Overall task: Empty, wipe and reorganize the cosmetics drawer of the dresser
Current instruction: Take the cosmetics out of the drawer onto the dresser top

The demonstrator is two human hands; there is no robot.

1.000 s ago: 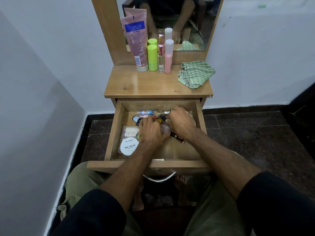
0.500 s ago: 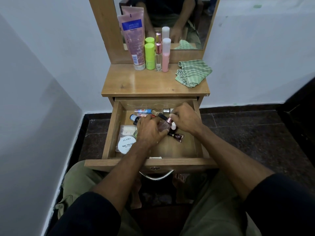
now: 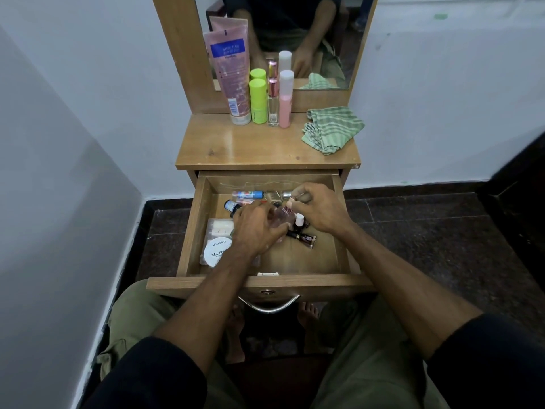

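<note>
a person's left hand [image 3: 256,231] and right hand [image 3: 320,209] work over the pulled-out drawer [image 3: 194,228] of a wooden dresser [image 3: 265,149], fingers curled around a small clear bottle [image 3: 283,219] held between them above scattered nail polish bottles [image 3: 303,239]. a white round tub [image 3: 214,253] lies at the drawer's left; a green striped cloth [image 3: 331,129] rests on top.

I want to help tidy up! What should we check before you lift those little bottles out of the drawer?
1. Drawer pulled fully open: ok.
2. Free room on the dresser top for them: ok.
3. Green cloth ready for wiping: ok.
4. Left hand firmly holds the clear bottle: cannot tell.
5. Right hand holding something small: ok, which item cannot tell.
6. Drawer emptied: not ok, white nail polish tub remains.
</note>
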